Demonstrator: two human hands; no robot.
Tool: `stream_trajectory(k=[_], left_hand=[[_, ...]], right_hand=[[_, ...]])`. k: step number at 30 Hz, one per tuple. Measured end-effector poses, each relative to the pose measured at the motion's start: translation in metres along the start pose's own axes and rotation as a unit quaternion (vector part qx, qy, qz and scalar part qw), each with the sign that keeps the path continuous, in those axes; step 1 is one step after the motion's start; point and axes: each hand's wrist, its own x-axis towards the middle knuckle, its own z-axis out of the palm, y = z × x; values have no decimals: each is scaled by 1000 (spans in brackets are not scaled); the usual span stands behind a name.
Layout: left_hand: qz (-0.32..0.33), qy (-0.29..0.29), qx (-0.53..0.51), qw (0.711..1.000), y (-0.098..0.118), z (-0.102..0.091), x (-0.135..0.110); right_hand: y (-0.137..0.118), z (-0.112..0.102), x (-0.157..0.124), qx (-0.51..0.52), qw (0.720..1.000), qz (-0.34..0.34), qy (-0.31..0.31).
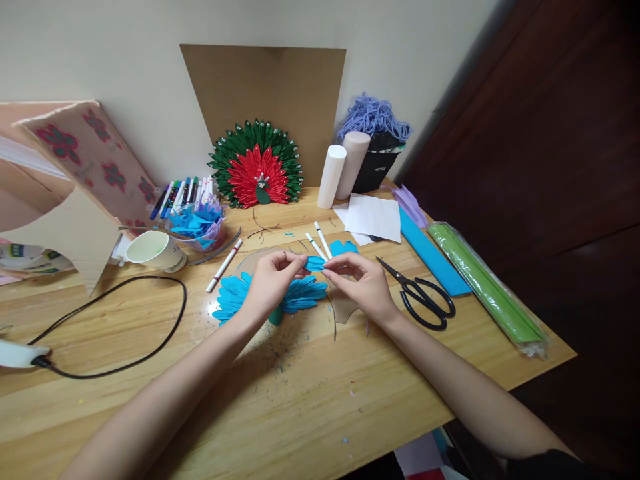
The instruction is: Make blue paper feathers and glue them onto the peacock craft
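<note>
Left hand (273, 280) and right hand (364, 283) are grasping a small bright-blue papery strip (315, 264), fingers pinching its opposite ends; strip is sitting above the pale wooden counter (300, 413); a blue layered petal fan (235, 295) is lying partly hidden behind the left hand; black-handled metal scissors (424, 295) are resting beside the right hand; two slim white markers (321, 239) are lying just beyond the strip.

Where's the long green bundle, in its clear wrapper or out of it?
In: the green bundle lies inside a shiny clear wrapper, crumpled past its near end.
</note>
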Motion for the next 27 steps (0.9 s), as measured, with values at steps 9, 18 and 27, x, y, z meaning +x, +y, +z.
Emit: stream_trajectory(k=[9, 18, 27], left_hand=[[-31, -1, -6, 999, 5, 2, -3], [-19, -7, -13, 1000, 2, 2, -3], [3, -15, 14, 1000, 1, 1, -3]], right_hand=[[2, -2, 2, 21, 1000, 13, 16], [3, -3, 2, 3, 999, -28, 28], [3, -4, 8, 65, 995, 58, 53]])
